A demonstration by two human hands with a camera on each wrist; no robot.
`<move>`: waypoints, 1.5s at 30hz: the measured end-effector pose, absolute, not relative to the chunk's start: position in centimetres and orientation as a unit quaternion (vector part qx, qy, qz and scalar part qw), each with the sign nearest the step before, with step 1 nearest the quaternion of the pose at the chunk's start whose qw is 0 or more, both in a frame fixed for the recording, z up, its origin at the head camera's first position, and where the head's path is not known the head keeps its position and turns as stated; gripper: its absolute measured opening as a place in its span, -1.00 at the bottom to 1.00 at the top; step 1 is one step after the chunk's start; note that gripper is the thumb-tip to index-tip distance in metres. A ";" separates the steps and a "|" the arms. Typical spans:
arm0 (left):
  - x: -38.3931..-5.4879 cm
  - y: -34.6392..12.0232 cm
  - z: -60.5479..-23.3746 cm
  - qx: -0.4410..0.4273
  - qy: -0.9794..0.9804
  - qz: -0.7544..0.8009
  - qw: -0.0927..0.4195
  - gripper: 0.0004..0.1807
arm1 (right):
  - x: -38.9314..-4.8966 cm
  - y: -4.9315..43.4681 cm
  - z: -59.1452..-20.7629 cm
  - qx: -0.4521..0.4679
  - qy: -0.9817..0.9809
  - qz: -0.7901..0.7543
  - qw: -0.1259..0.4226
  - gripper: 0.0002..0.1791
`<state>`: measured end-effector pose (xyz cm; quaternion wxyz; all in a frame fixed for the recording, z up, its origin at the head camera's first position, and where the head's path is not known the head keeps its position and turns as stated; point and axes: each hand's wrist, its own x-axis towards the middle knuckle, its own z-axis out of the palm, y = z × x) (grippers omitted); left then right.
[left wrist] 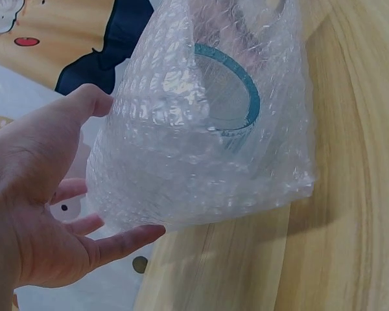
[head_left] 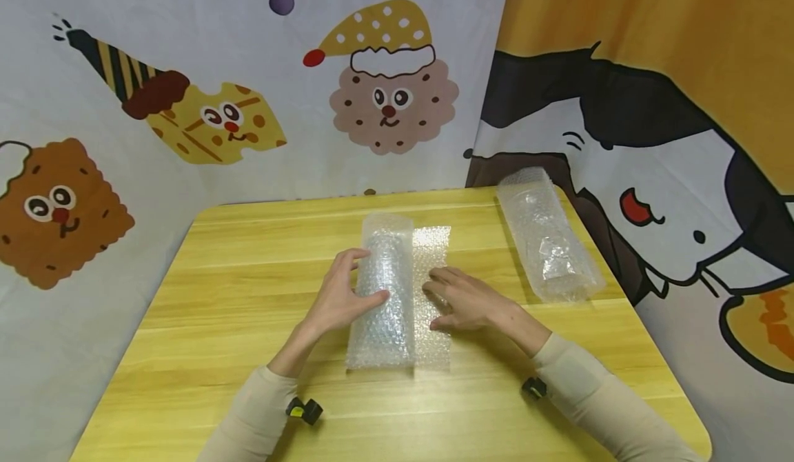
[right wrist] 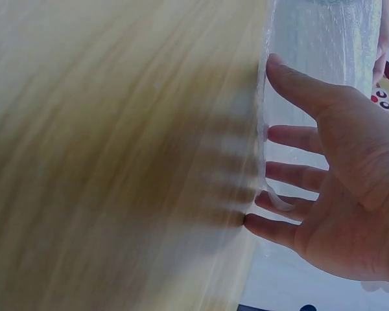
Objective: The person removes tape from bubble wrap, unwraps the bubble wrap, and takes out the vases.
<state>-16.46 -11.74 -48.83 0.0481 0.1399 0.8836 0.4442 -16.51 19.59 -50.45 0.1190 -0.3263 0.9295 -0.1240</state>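
The bubble-wrapped roll [head_left: 389, 341] lies lengthwise in front of me, near the middle of the wood-grain table [head_left: 229, 310], with a flat flap of bubble wrap [head_left: 432, 252] reaching out from its right side. Through the roll's end, the left wrist view shows a clear vessel with a blue-green rim [left wrist: 251, 97] inside the layers. My left hand [head_left: 343, 300] is spread wide at the roll's left side, thumb on top, touching it without a closed grip. My right hand [head_left: 468, 301] is at the flap, its 4 fingers and thumb spread well apart, tips at the loose edge. Another bubble-wrapped bundle [head_left: 548, 234] lies slanted at the table's far right corner, well apart from my hands. My 2 forearms wear pale sleeves [head_left: 254, 407]. Behind the table, a printed backdrop [head_left: 248, 7] carries 3 smiling snack figures, and to the right, a large black-and-white cartoon animal [head_left: 676, 193].
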 end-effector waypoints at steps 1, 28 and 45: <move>-16.5 -11.8 -48.8 0.138 0.883 0.446 0.051 0.03 | -16.5 19.6 -50.4 -0.323 0.930 -0.128 0.124 -0.08; -16.8 -15.3 -50.2 0.124 0.828 0.535 0.117 -0.04 | -16.5 19.4 -50.4 -0.315 0.926 -0.152 0.142 -0.05; -16.8 -18.1 -52.1 0.112 0.766 0.612 0.162 -0.13 | -16.7 19.1 -50.3 -0.317 0.926 -0.153 0.139 -0.08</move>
